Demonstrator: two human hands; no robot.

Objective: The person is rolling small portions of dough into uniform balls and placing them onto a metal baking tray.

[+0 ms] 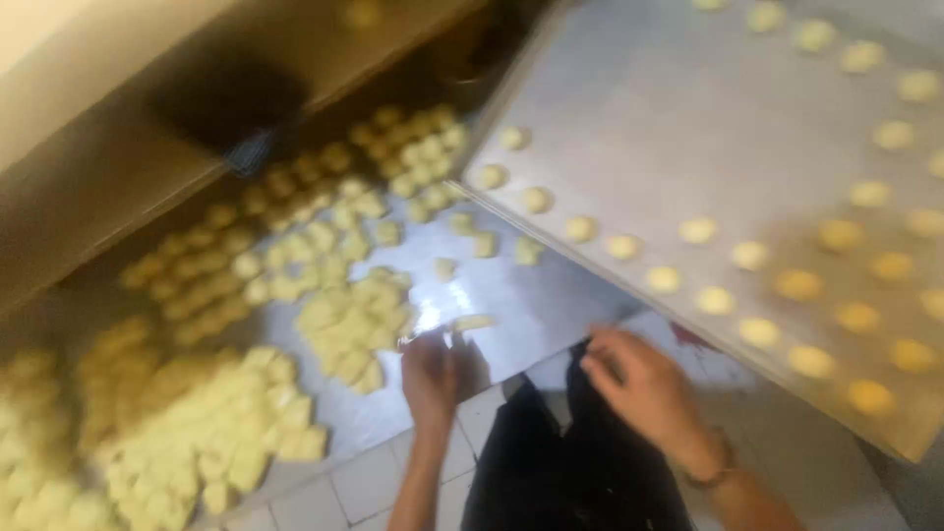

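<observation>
At the far left, heaps of little dough pieces (206, 433) lie on a shiny metal table (531, 305). They are pale yellow, small and blocky, like tiny cubes. There are too many to count, and the picture is blurry. More of them sit in rows toward the back, and a middle heap (354, 320) lies just left of the left hand.

The left hand (430, 379) rests at the near edge of the table. Its fingers are bent at a small shiny tool (425, 337), but it is too blurry to tell if they grip it. One flat dough piece (474, 322) lies just up and to the right of this hand, very near the fingertips.

The right hand (644, 388) hangs in front of the person's dark apron (570, 472). Its fingers are loose and curled, and it holds nothing that can be seen.

To the right, a big metal tray (708, 118) tilts over the table. Round dough balls (698, 231) sit on it in rows, apart from each other. About thirty show.
</observation>
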